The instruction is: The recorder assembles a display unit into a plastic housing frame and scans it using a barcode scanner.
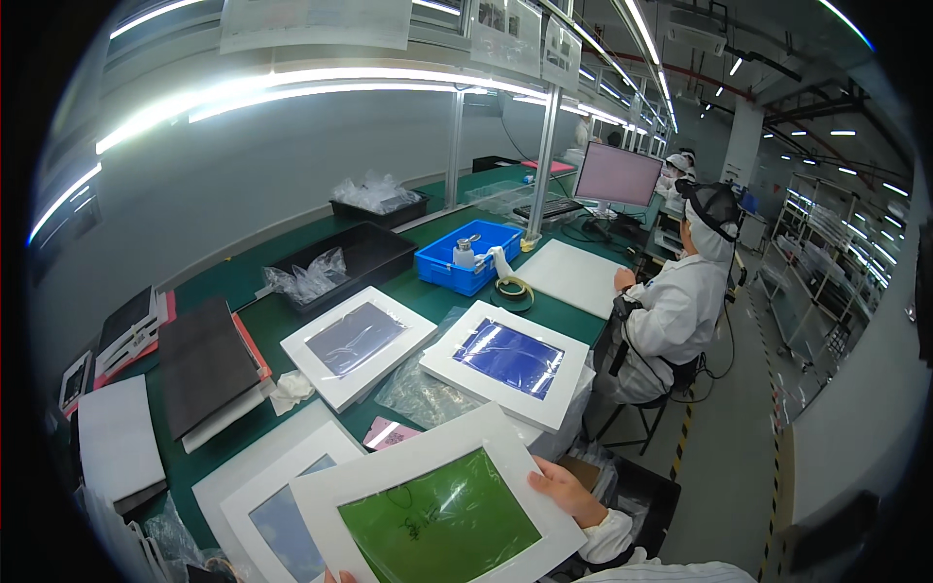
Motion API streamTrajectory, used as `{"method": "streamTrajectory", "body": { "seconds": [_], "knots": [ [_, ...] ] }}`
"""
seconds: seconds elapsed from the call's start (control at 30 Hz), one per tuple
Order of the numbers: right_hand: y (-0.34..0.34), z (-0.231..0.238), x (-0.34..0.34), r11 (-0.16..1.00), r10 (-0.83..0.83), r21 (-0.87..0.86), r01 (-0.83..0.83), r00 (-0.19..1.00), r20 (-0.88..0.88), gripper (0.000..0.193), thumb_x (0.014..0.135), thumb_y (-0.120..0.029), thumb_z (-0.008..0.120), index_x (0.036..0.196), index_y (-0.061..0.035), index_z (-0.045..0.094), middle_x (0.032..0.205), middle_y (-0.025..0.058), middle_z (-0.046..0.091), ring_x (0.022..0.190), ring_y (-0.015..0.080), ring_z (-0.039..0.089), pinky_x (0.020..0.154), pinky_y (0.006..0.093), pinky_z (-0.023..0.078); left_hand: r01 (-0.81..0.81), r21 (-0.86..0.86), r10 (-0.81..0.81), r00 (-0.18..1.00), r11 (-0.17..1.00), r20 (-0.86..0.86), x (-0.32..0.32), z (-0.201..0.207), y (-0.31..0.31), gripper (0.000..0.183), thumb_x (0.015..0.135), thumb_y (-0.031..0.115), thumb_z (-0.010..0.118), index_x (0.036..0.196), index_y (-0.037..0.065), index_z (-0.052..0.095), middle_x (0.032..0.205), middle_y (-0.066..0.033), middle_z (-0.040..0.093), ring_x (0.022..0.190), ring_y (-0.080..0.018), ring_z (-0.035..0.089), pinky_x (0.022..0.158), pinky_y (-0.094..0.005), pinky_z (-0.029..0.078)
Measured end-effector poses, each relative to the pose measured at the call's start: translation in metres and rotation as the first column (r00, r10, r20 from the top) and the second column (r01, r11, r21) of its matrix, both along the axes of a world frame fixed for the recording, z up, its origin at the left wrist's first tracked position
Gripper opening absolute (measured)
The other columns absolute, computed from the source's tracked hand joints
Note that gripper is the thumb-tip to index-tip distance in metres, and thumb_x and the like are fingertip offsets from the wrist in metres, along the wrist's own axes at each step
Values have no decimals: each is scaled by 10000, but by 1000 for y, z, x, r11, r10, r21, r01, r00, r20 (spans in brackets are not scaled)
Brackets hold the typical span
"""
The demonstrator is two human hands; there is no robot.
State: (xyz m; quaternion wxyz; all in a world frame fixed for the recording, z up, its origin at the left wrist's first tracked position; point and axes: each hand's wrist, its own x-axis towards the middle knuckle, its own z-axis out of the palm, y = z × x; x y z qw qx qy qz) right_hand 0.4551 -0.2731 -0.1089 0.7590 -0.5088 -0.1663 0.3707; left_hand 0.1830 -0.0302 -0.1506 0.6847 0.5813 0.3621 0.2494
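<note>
My right hand [568, 492] grips the right edge of a white-framed panel [313, 496], its fingers on the front of the frame. The panel's middle is green with dark marks under shiny clear film. At the lower edge, only the fingertips of my left hand [340, 577] show, closed on the panel's bottom edge. The panel is tilted and overlaps another white-framed panel [282, 520] with a blue-and-white middle. Beyond it lie a white-framed panel with a grey middle [356, 338] and a stack topped by one with a blue middle [510, 356].
A blue tray [449, 273] holds a bottle, with a tape roll [512, 289] beside it. Black trays [379, 249] hold clear plastic bags. Dark folders [209, 364] lie at the left. A person in white [680, 301] sits at the right, near a monitor [618, 175].
</note>
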Motion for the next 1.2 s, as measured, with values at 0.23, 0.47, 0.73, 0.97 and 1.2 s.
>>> {"method": "streamTrajectory", "body": {
  "seconds": [0.23, 0.47, 0.73, 0.97, 1.2],
  "knots": [
    [2, 3, 0, 1000, 7, -22, -7, 1000, -4, 501, 957, -216, 510, 1371, 8, 337, 1163, 57, 552, 968, 81, 557, 801, 215, 466, 10, -5, -10, 1000, 1000, -18, 1, 7, -2, 517, 933, 320, 530, 1228, -92, 427, 920, -139, 562, 833, -212, 501, 757, -358, 431],
    [-1, 3, 0, 999, 21, -50, -21, 1000, 5, 489, 965, -235, 496, 1368, -4, 344, 1143, 43, 548, 952, 69, 546, 791, 204, 456, 28, -12, -28, 999, 1000, -21, 2, 11, -2, 515, 927, 305, 546, 1246, -79, 422, 980, -148, 566, 889, -209, 512, 797, -356, 428],
    [1, 11, -5, 997, 71, -36, -71, 997, -2, 490, 958, -222, 504, 1361, -2, 335, 1167, 51, 528, 989, 76, 532, 827, 215, 446, 29, -44, -29, 1000, 999, -11, -6, 15, -7, 518, 919, 288, 565, 1267, -65, 417, 1049, -157, 570, 954, -205, 525, 842, -354, 425],
    [-2, 10, -1, 999, 50, -15, -49, 997, 55, 467, 944, -175, 511, 1335, 24, 349, 1156, 89, 548, 986, 117, 559, 835, 239, 458, 28, -157, -20, 999, 987, 50, 1, 32, -14, 524, 913, 273, 582, 1286, -53, 412, 1110, -165, 574, 1010, -202, 536, 881, -352, 423],
    [1, 9, 2, 1000, 2, -31, 0, 998, 62, 427, 944, -186, 484, 1293, 40, 386, 1124, 112, 570, 955, 143, 584, 816, 247, 471, 29, -308, 61, 958, 951, 279, 12, 22, -20, 441, 942, 190, 496, 1302, -32, 370, 1151, -131, 561, 996, -182, 576, 862, -293, 461]
  ]
}}
